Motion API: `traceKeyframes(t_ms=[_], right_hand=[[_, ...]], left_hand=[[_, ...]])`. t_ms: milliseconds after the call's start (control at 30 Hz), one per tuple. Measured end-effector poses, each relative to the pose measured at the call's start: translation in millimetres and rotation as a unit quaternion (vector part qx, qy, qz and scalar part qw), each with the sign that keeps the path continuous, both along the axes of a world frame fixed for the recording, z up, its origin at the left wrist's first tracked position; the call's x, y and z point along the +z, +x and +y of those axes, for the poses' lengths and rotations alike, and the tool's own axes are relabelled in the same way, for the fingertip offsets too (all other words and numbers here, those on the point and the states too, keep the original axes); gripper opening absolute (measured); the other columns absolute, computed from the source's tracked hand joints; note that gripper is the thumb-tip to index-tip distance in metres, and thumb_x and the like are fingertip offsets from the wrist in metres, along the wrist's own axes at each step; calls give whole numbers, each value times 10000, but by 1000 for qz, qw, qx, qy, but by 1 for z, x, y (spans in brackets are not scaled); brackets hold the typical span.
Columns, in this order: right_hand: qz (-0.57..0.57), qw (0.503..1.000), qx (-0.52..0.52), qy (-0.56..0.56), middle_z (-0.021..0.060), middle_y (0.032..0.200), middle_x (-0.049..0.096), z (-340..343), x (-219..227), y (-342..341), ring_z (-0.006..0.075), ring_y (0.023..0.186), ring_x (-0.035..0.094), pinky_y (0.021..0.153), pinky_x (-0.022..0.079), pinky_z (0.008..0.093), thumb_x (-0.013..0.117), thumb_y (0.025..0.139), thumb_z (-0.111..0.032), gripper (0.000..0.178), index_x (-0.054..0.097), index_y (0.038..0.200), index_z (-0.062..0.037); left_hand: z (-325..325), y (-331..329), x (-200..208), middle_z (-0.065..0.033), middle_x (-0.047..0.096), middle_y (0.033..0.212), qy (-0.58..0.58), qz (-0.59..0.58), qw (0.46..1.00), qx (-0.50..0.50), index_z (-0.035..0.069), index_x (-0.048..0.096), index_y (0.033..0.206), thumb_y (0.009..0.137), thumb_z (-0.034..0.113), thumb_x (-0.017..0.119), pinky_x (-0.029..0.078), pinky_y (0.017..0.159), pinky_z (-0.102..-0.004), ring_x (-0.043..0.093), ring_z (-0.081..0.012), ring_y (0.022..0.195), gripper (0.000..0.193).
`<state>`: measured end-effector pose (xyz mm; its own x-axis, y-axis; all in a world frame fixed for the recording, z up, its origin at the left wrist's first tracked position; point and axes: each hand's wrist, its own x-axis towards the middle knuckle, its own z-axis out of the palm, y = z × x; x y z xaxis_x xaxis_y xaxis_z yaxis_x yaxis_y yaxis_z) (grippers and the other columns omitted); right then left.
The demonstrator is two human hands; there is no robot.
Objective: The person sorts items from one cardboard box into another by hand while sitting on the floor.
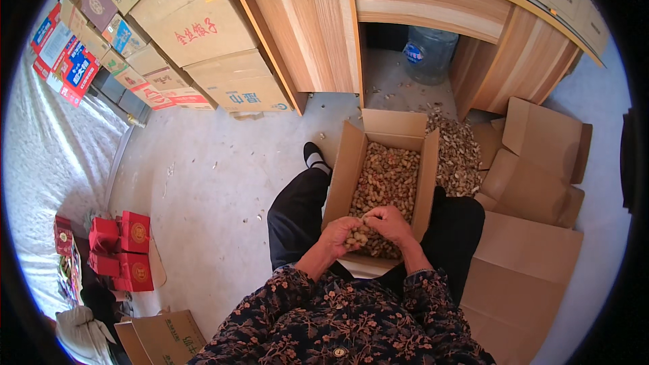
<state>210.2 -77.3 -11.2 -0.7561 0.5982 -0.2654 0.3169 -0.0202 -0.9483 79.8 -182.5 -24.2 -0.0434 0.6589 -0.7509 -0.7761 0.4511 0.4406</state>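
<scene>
An open cardboard box (343, 174) stands between my knees, well filled with unshelled peanuts (387, 176). Above its near end my two hands meet. My left hand (335, 234) is curled around several peanuts (356, 238), which show in its palm. The fingers of my right hand (392, 223) are pinched together against the left fingertips, with a peanut between them; it is mostly covered by the fingers.
A heap of peanut shells (454, 155) lies right of the box, beside flattened cardboard (527, 250). Ahead stands a wooden desk (304, 34) with a water jug (429, 54) beneath. Stacked cartons (196, 34) fill the far left; red gift boxes (132, 250) stand at left.
</scene>
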Motion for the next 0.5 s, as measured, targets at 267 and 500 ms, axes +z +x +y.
traceKeyframes(t_ms=[267,500], right_hand=[[-24,988,42,143,71,596,572,-1,-8,-1,135,539,515,513,406,284,558,712,-170,190,633,773,-6],[-64,969,-8,240,139,604,571,-9,-13,-9,224,522,556,512,423,314,542,648,-169,186,641,731,-35]], left_hand=[[3,11,13,-13,561,672,-38,91,995,5,104,567,763,697,131,607,420,403,-298,538,-145,561,81],[4,15,8,-18,556,657,-46,128,991,15,96,556,771,698,132,595,427,401,-300,542,-148,548,91]])
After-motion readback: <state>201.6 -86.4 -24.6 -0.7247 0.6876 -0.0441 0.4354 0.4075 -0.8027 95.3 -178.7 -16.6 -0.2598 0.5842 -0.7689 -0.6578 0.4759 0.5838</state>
